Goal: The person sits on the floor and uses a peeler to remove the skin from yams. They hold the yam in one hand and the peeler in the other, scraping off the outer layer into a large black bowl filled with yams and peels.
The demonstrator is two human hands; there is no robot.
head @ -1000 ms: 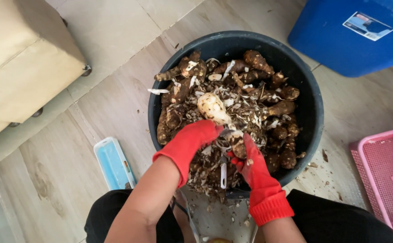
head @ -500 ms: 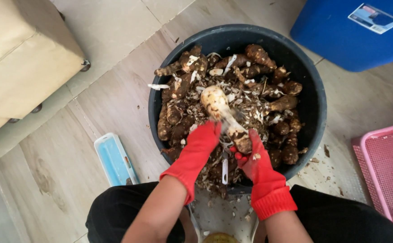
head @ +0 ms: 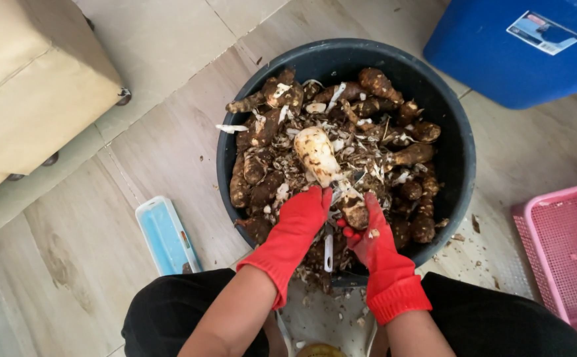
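Between hands: long half-peeled pale root (head: 324, 162). Left hand (head: 305, 215) holds peeler (head: 328, 248), right hand (head: 367, 231) grips root's brown end. Scrape away from fingers, over big black tub (head: 463, 158).

A home floor — wood-look planks (head: 163, 152), a cushioned stool (head: 31, 86), plastic storage bins (head: 500, 59) about.

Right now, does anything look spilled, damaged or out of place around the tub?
Yes, a small spill: peel scraps lie scattered on the floor beside the black tub, and one pale strip hangs over its left rim. The hands hold a half-peeled root over the tub.
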